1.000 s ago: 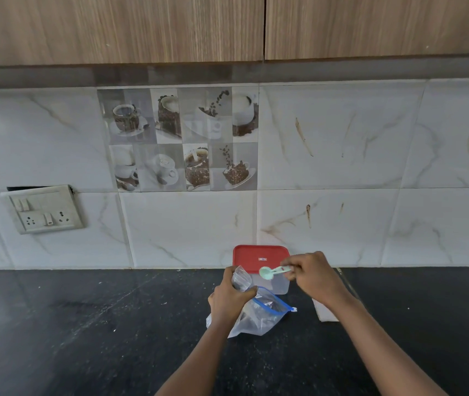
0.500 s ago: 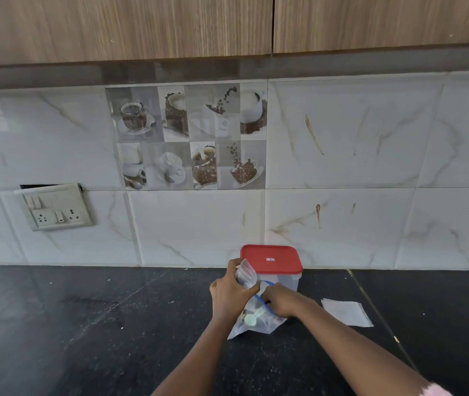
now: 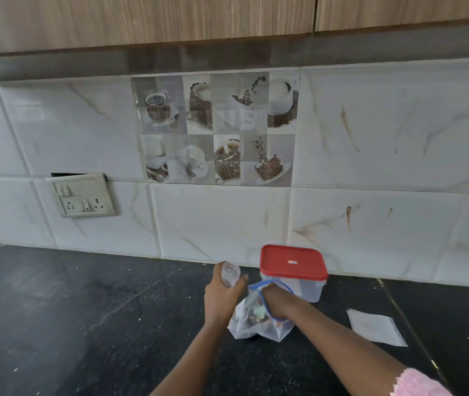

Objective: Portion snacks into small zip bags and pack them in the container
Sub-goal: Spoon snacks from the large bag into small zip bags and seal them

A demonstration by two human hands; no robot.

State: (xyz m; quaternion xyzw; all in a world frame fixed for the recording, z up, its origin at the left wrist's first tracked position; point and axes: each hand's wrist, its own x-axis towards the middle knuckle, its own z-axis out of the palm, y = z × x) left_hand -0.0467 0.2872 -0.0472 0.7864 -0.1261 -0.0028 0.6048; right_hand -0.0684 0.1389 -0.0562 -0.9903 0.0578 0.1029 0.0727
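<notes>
While the right hand [image 3: 276, 302] sits wrist-deep in the large zip bag [image 3: 259, 331], the bag's blue-zip mouth rings the wrist and the plastic veils the fingers. They curl down on a pale green scoop [image 3: 260, 312], whose bowl lies among dark snack pieces [image 3: 251, 318].

Left hand [image 3: 221, 295] grips a crumpled clear small zip bag [image 3: 229, 273], which sticks up out of the fist, just beside the large zip bag's left edge.

Container [image 3: 311, 290], red lid [image 3: 293, 264] on, stands directly behind the bag, close to the tiled wall [image 3: 398, 224]. Flat clear pouch [image 3: 376, 327] lies on the desk [image 3: 84, 310] to the right, apart from the rest. Socket plate [image 3: 84, 198] on wall, far left.

Vs 1 s ago: scoop was held in open air above the bag and is now down inside it. Left-hand grip unchanged.

Count: hands 2; container 1; lid 1; large zip bag 1; scoop 1; flat pouch 1. No. of small bags in left fist: cannot tell.
</notes>
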